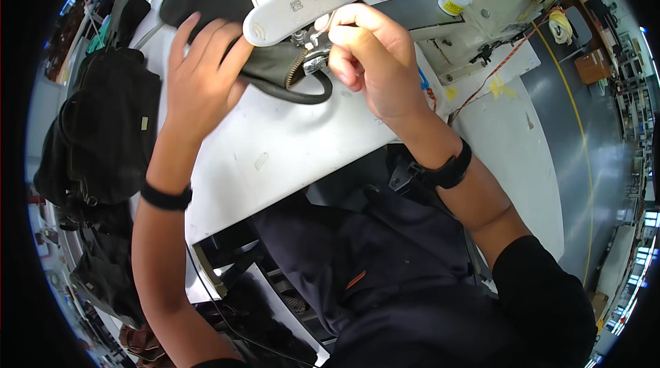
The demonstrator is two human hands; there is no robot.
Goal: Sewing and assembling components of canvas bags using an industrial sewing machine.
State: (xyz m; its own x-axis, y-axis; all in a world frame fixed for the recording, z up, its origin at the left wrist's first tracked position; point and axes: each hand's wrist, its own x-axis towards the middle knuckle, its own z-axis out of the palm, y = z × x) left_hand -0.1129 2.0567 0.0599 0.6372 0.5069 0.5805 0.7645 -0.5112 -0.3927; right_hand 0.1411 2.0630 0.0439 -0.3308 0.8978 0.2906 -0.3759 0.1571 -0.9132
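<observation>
A dark olive bag piece [271,65] with a brass-toothed zipper [295,69] lies under the head of a white sewing machine [309,5]. Its dark rounded edge loops out beside the metal presser foot [316,58]. My left hand [206,72] is at the left side of the piece, fingers spread and slightly blurred; whether it presses on the material I cannot tell. Close to the right of the presser foot is my right hand [378,58], fingers curled and thumb and forefinger brought together. Whatever is between those fingertips is too small to make out.
Several dark bags [103,127] are piled along the left of the white table [275,151]. A small white bottle with a yellow label [452,1] stands on the machine at the back right. A reddish cord [491,76] runs across the right side.
</observation>
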